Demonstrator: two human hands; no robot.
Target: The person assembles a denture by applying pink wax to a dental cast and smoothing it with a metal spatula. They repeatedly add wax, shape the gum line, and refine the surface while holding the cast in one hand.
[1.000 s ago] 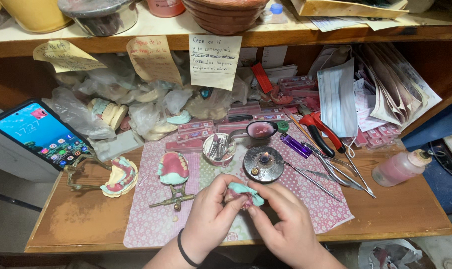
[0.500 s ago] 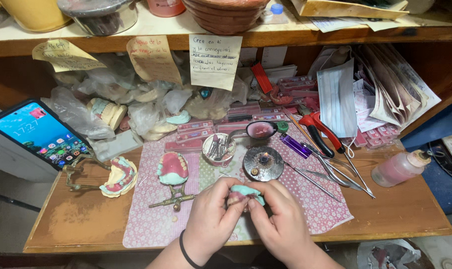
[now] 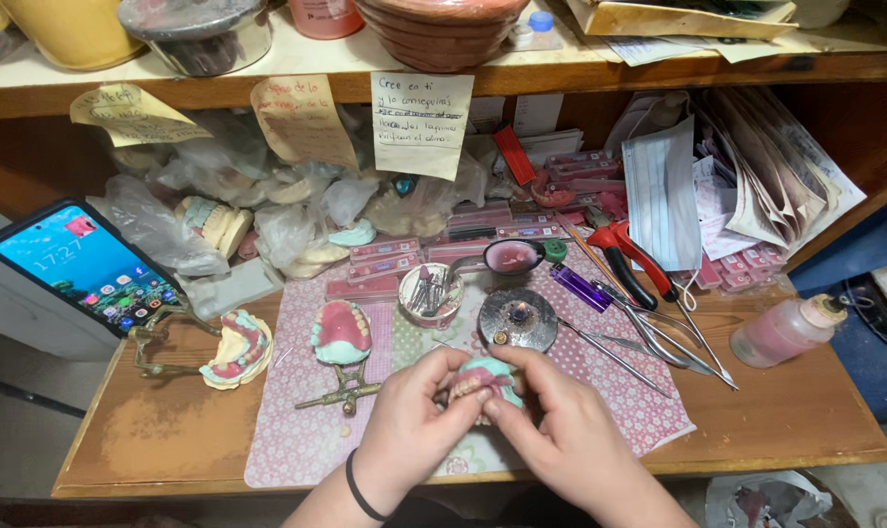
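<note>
Lighting: even, fairly bright, from above and front. Worktop evenly lit, soft short shadows under hands and tools. Recess beneath shelf dimmer, back corners dark. Phone screen self-lit, bright. Small glare on round metal dish. Focus: sharp at centre. Distortion: wide-angle bowing of shelf edge, stretching toward frame corners. No motion blur.
</note>
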